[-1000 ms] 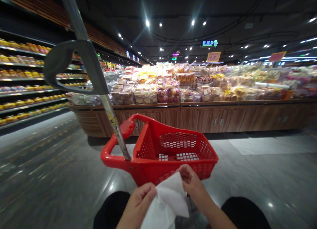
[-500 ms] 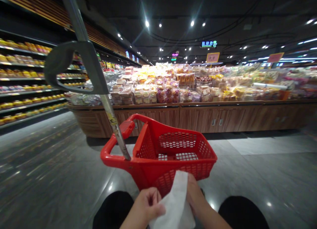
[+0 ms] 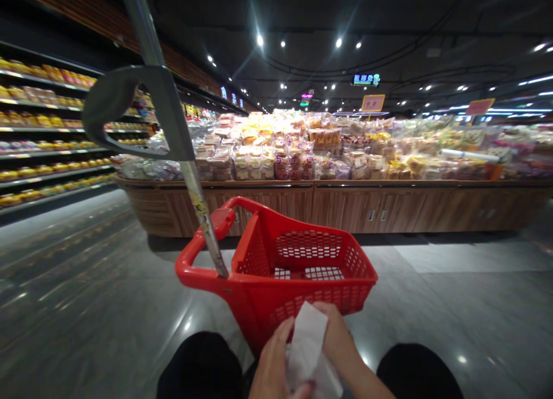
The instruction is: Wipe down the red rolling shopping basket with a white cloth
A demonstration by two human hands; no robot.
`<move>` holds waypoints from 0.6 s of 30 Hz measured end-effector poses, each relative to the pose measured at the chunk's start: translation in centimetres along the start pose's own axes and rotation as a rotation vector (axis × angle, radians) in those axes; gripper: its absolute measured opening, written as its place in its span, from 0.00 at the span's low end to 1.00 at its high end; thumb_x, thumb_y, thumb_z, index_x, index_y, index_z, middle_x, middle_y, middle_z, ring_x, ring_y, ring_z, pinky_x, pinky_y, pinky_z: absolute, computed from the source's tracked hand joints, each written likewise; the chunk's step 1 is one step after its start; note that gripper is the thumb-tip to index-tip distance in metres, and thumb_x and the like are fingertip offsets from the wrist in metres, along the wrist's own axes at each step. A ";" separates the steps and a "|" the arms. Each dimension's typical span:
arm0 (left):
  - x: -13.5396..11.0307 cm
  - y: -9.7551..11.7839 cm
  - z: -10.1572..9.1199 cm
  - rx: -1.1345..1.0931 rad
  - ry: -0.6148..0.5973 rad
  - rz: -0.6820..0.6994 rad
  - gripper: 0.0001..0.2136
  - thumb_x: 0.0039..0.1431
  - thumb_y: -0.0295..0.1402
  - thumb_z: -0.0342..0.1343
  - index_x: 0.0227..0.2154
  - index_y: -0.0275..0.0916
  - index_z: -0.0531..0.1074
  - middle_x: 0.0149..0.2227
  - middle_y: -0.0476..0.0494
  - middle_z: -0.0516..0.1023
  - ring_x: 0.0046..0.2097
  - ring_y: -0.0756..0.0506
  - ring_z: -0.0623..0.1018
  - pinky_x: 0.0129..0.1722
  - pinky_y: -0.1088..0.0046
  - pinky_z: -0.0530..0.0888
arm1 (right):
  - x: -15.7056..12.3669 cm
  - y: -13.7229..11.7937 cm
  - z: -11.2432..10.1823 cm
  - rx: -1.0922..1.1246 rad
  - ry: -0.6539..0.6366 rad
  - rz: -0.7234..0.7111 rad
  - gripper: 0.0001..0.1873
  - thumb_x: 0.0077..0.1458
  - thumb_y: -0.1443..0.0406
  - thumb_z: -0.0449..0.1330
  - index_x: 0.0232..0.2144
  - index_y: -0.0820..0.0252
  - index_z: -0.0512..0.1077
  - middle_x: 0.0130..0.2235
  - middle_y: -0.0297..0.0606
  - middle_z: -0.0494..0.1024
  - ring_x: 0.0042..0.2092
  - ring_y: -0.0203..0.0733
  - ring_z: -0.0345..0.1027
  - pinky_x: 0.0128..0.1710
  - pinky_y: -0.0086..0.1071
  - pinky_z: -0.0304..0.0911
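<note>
L hand [image 3: 274, 361] & R hand [image 3: 334, 335] are both pinching a soft white sheet [image 3: 306, 344], fingers closed on it, just in front of the red shopping basket [image 3: 311, 272], w/ metal pole [image 3: 203, 226] rising from it, wooden bakery counter [image 3: 380, 206] ahead

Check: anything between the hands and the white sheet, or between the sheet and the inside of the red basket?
Nothing between the hands: the left hand and right hand both touch the white sheet. Toward the basket's inside, the near mesh wall of the red basket stands in the way, just beyond the sheet.
</note>
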State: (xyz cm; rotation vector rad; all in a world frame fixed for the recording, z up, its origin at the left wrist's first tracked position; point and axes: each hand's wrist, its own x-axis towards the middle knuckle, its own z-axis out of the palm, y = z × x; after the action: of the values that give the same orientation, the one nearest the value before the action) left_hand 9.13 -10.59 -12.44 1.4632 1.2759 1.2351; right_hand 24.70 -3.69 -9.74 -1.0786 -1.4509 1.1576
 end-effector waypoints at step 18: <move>0.9 2.1 0.4 -0.830 0.040 -0.566 0.18 0.39 0.37 0.66 0.35 0.38 0.70 0.27 0.47 0.76 0.26 0.49 0.74 0.28 0.74 0.68 | -0.5 -1.2 -2.0 0.317 0.016 0.138 0.24 0.45 0.47 0.59 0.25 0.64 0.75 0.23 0.37 0.74 0.28 0.42 0.66 0.32 0.32 0.60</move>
State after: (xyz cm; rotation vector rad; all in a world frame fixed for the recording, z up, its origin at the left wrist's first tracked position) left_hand 9.96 -10.01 -10.38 0.4435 0.9180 1.1778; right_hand 26.63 -4.07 -8.45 -0.9723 -1.1458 1.4189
